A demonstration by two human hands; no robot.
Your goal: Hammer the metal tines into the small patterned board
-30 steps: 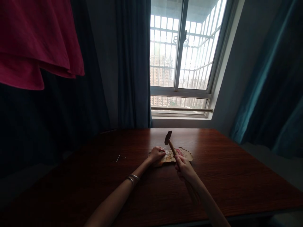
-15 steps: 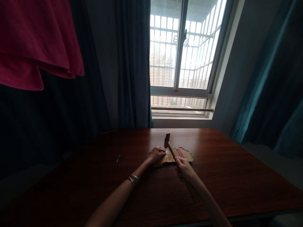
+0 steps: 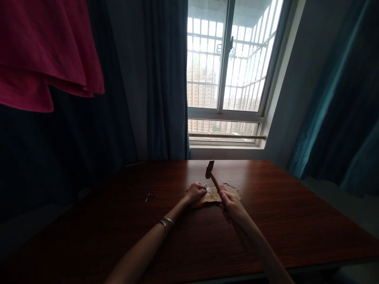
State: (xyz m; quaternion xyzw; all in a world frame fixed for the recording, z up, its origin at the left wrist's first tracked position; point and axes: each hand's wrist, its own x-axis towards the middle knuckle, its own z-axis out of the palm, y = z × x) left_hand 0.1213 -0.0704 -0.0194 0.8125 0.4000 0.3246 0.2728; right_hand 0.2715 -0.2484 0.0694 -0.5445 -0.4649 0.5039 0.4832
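A small flat wooden board [image 3: 213, 194] with a dotted, partly pink pattern lies on the dark wooden table [image 3: 281, 221]. My left hand [image 3: 194, 192] rests on the board's left end, fingers pinched round a small nail [image 3: 204, 185] that stands upright. My right hand [image 3: 230, 205] grips the wooden handle of a little hammer [image 3: 211, 170], whose dark head is raised above the nail.
A few loose nails [image 3: 149, 197] lie on the table to the left. A window [image 3: 227, 71] with bars is straight ahead, blue curtains [image 3: 167, 79] on both sides, and a red cloth [image 3: 44, 51] hangs at the upper left.
The hammer head came down onto the nail half a second ago and is now lifted again. My left hand has stayed in place on the board.
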